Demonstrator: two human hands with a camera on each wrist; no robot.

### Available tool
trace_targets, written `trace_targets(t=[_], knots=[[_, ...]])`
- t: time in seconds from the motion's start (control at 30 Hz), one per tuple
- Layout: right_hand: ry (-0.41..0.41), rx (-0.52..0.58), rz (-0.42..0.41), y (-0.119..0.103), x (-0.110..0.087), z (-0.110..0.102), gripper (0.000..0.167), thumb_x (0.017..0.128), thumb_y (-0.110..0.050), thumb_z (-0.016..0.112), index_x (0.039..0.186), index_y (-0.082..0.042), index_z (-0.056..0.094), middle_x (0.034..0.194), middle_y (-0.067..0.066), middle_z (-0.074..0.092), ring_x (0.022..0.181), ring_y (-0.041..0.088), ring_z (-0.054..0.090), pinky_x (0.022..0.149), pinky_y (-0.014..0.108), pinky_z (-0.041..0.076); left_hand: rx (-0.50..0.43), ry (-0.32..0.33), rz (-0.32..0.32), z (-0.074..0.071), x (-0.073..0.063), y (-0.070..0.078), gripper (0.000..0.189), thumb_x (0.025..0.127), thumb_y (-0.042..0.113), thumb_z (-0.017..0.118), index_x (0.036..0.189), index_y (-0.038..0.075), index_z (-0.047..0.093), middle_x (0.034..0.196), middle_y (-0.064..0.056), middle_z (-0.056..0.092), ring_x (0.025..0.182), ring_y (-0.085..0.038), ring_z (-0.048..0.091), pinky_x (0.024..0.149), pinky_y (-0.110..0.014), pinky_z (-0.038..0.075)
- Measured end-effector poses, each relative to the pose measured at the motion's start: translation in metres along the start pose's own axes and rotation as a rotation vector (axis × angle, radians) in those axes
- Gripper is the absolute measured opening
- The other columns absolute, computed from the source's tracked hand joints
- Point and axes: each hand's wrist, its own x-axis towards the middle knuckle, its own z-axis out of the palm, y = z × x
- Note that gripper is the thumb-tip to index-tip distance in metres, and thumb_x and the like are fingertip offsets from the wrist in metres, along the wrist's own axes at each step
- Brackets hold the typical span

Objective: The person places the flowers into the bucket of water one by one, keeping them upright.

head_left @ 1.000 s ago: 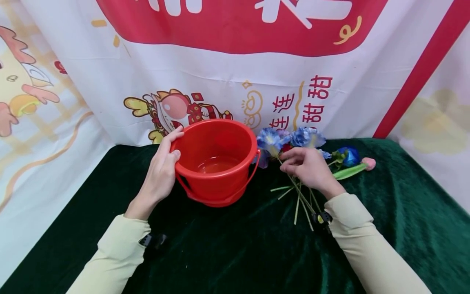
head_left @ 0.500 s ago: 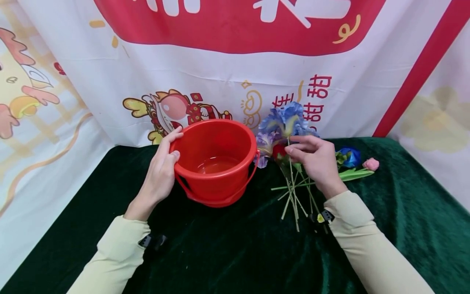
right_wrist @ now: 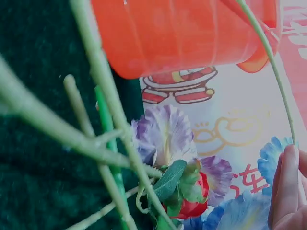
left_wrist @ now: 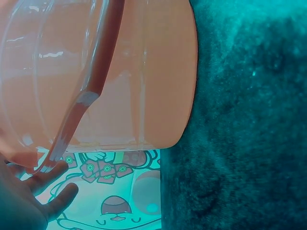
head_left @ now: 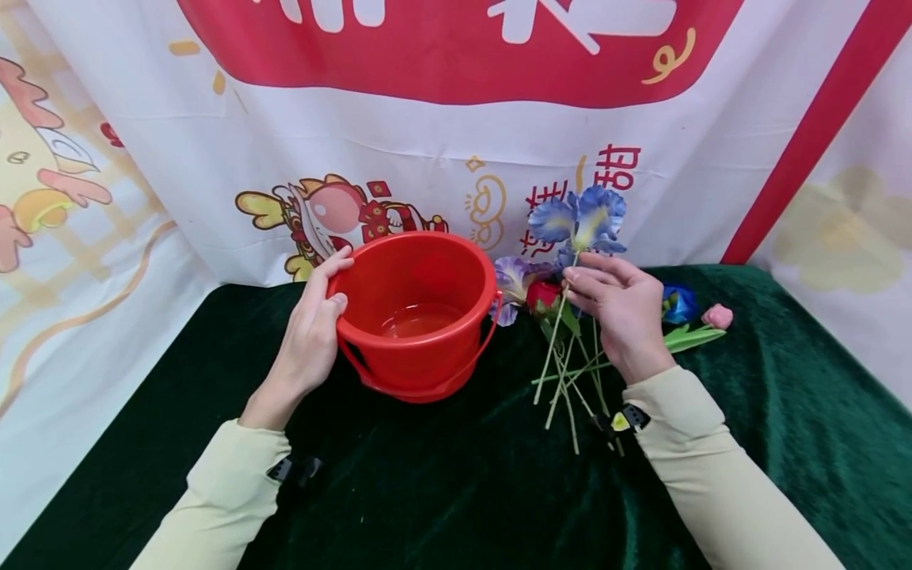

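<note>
My left hand (head_left: 308,340) holds the red plastic bucket (head_left: 416,360) at its left side, thumb at the rim and fingers along the outer wall. In the left wrist view, the bucket's handle (left_wrist: 98,52) hangs across the wall beside the fingers (left_wrist: 64,199). My right hand (head_left: 621,313) pinches the thin stem of a blue artificial iris (head_left: 580,222) just below its bloom. Its stem slants down over the other stems. Close by lie a purple iris (head_left: 516,285) and a red rose (head_left: 544,294), both also seen in the right wrist view.
Right of my right hand lie a blue rose (head_left: 680,304) and a pink tulip (head_left: 716,317) with a green leaf. Several crossed stems (head_left: 570,388) spread on the dark green velvet cloth (head_left: 456,491). A printed white backdrop (head_left: 427,131) stands behind.
My right hand has lifted a blue iris by its stem, raising the bloom against the backdrop and swinging the stem's lower end leftward. My left hand stays on the bucket.
</note>
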Motion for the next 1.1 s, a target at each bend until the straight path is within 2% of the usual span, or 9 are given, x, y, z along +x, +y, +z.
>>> trace_targets(t=[0.23, 0.4, 0.5, 0.6, 0.73, 0.87, 1.03, 1.1], knots=[[-0.019, 0.097, 0.042, -0.003, -0.002, 0.004, 0.046, 0.089, 0.001, 0.080, 0.134, 0.003, 0.068, 0.097, 0.004, 0.084, 0.089, 0.014, 0.081, 0.079, 0.027, 0.064, -0.002, 0.005, 0.002, 0.000, 0.000, 0.000, 0.055, 0.108, 0.016, 0.032, 0.163, 0.013, 0.032, 0.176, 0.006, 0.026, 0.153, -0.025, 0.036, 0.119, -0.061, 0.044], [-0.041, 0.101, 0.084, -0.007, -0.004, 0.008, 0.042, 0.091, -0.005, 0.081, 0.132, -0.004, 0.070, 0.094, 0.000, 0.084, 0.075, 0.011, 0.079, 0.073, 0.025, 0.065, -0.019, 0.007, 0.003, 0.002, 0.002, 0.000, 0.055, 0.108, 0.016, 0.032, 0.163, 0.014, 0.032, 0.175, 0.010, 0.025, 0.154, -0.025, 0.035, 0.120, -0.061, 0.044], [-0.047, 0.104, 0.106, -0.010, -0.006, 0.009, 0.047, 0.092, -0.008, 0.081, 0.136, -0.004, 0.066, 0.095, -0.001, 0.084, 0.069, 0.010, 0.077, 0.071, 0.025, 0.065, -0.034, 0.005, 0.003, 0.003, 0.002, 0.001, 0.055, 0.108, 0.016, 0.032, 0.163, 0.015, 0.032, 0.175, 0.012, 0.026, 0.153, -0.024, 0.035, 0.119, -0.061, 0.045], [-0.044, 0.122, 0.122, -0.015, -0.007, 0.014, 0.055, 0.092, -0.009, 0.081, 0.142, -0.002, 0.062, 0.101, 0.001, 0.083, 0.075, 0.013, 0.079, 0.074, 0.024, 0.065, -0.038, 0.006, 0.003, 0.003, 0.002, 0.001, 0.055, 0.108, 0.017, 0.032, 0.163, 0.015, 0.032, 0.175, 0.012, 0.026, 0.153, -0.024, 0.036, 0.119, -0.061, 0.045], [-0.020, 0.154, 0.119, -0.022, -0.005, 0.029, 0.054, 0.093, -0.006, 0.079, 0.144, -0.001, 0.062, 0.106, 0.003, 0.082, 0.083, 0.016, 0.081, 0.077, 0.023, 0.064, -0.036, 0.007, 0.003, 0.002, 0.002, 0.002, 0.055, 0.108, 0.016, 0.032, 0.163, 0.013, 0.032, 0.175, 0.009, 0.025, 0.153, -0.025, 0.035, 0.119, -0.061, 0.045], [0.013, 0.188, 0.100, -0.028, -0.001, 0.048, 0.050, 0.093, -0.003, 0.077, 0.141, 0.002, 0.064, 0.102, 0.004, 0.082, 0.081, 0.016, 0.080, 0.076, 0.023, 0.064, -0.037, 0.003, 0.001, 0.002, 0.002, 0.000, 0.055, 0.108, 0.017, 0.032, 0.163, 0.014, 0.031, 0.176, 0.008, 0.025, 0.153, -0.025, 0.035, 0.118, -0.061, 0.045], [0.050, 0.216, 0.068, -0.034, 0.003, 0.071, 0.037, 0.092, 0.000, 0.078, 0.128, 0.003, 0.072, 0.102, 0.008, 0.082, 0.079, 0.019, 0.080, 0.075, 0.024, 0.065, -0.034, 0.001, 0.003, 0.002, 0.001, -0.002, 0.055, 0.108, 0.016, 0.032, 0.163, 0.014, 0.031, 0.176, 0.007, 0.025, 0.153, -0.026, 0.035, 0.118, -0.062, 0.045], [0.066, 0.193, 0.038, -0.035, 0.003, 0.081, 0.031, 0.091, 0.000, 0.079, 0.122, 0.001, 0.075, 0.105, 0.009, 0.081, 0.079, 0.020, 0.081, 0.075, 0.025, 0.065, -0.036, 0.001, 0.004, 0.002, 0.001, -0.002, 0.055, 0.108, 0.016, 0.032, 0.163, 0.014, 0.031, 0.176, 0.008, 0.025, 0.154, -0.026, 0.034, 0.118, -0.062, 0.045]])
